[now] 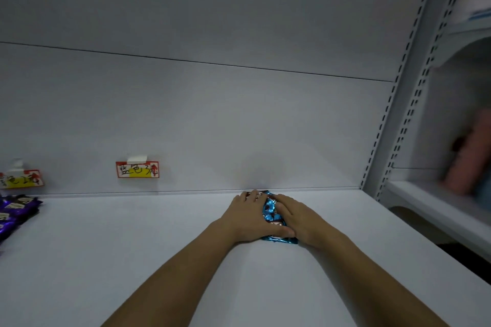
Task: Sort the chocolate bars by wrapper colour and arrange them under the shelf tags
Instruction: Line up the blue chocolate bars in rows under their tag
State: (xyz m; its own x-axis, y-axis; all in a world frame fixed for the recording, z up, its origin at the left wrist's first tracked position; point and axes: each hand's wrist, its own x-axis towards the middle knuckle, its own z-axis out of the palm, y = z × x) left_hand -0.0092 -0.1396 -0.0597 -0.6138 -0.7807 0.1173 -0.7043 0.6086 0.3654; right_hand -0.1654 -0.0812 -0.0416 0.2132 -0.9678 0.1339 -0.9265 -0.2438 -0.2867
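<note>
Left hand: your left hand (247, 216) lay flat on the near-left part of the blue chocolate bars (271, 210), fingers straight and close together, pointing toward the back wall, thumb stretched along the near edge of the stack. It pressed; it did not curl round anything.
Right hand: your right hand (295, 216) lay on the right side of the same bars, fingers extended and only slightly bent over the wrappers, tips near the far end. I could not tell whether any finger hooked under an edge.
Where the bars were: on the white shelf (132, 247), far end touching or just short of the back panel, between your two hands, well right of the blue tag (137, 169).
Long axis: the stack ran near to far, roughly in line with your forearms, so both hands straddled it lengthwise.
Relation that mattered: the tag lay to the left of the stack, so any slide would have gone leftward along the back wall. Your right hand sat on the side to push from; your left sat on the side nearer the tag.
Other stock: purple bars (16, 210) lay at the far left, under another tag (22, 179).
Judgement: the blue group looked gathered but not yet under its tag.
</note>
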